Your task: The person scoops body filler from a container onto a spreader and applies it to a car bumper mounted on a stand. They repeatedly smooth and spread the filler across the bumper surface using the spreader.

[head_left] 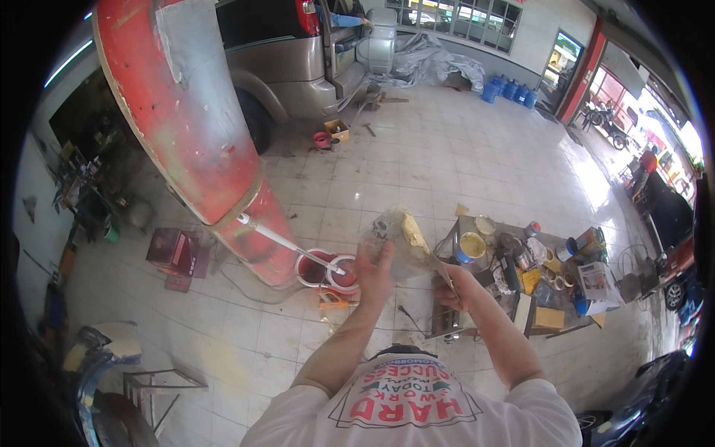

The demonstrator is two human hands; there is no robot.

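Observation:
My left hand grips a translucent, greyish flat sheet by its near left side, thumb on top. A ridge of pale yellow paste, like body filler, lies along the sheet's far right part. My right hand is closed round a thin, flat spreader. The spreader's far end meets the right edge of the sheet near the paste; whether they touch, I cannot tell. Just right of the sheet, an open can of yellowish paste stands on a cluttered table.
Left of my hands rises a red and grey pillar, with buckets and a white-handled tool at its foot. A dark red box sits farther left. Beyond are a brown vehicle and blue water jugs.

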